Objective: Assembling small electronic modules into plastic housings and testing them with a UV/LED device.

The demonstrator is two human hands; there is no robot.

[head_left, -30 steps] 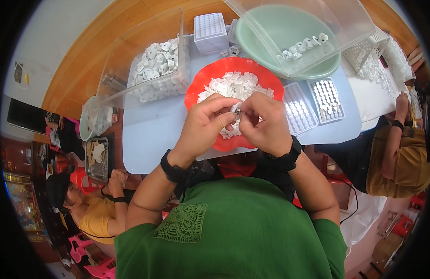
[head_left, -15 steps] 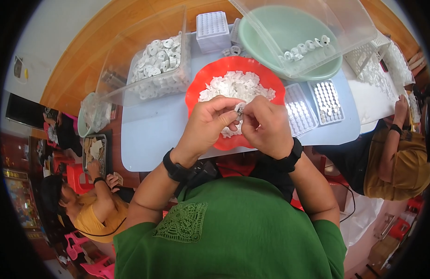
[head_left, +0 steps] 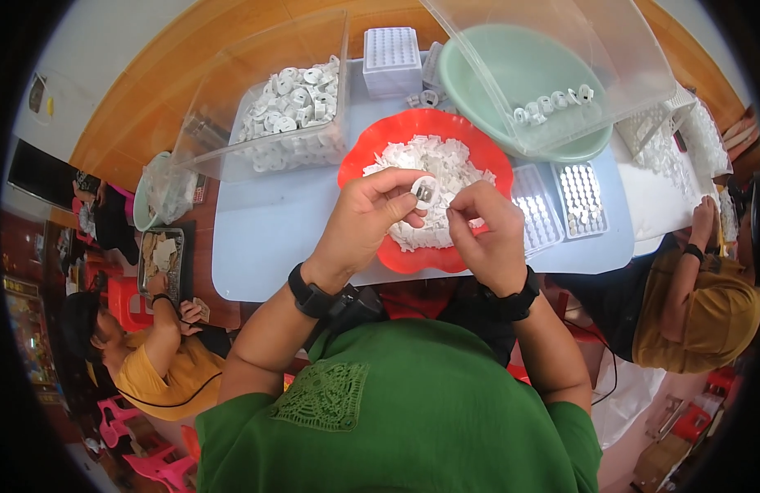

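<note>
Between the thumb and fingers of my left hand (head_left: 359, 220) is a small round white plastic part (head_left: 426, 190), its face turned up to show a dark slot with something metallic in it. My right hand (head_left: 493, 234) hovers just to its right, apart from the part. Thumb and forefinger there are pinched together; whatever they grip is too small to make out. Both hands are over a red scalloped bowl (head_left: 357, 149) heaped with small white plastic pieces (head_left: 433, 158).
Behind on the left, a clear bin (head_left: 201, 156) holds many round white parts. Stacked white trays (head_left: 392, 70) stand beside it. A clear lid (head_left: 618, 74) with several parts rests across a green basin (head_left: 470, 62). A tray of metal discs (head_left: 581, 201) lies right. People sit on both sides.
My right hand has drawn away to the right from the round part, leaving a gap. The part's slotted face now shows more fully in my left hand. The view has shifted slightly.
</note>
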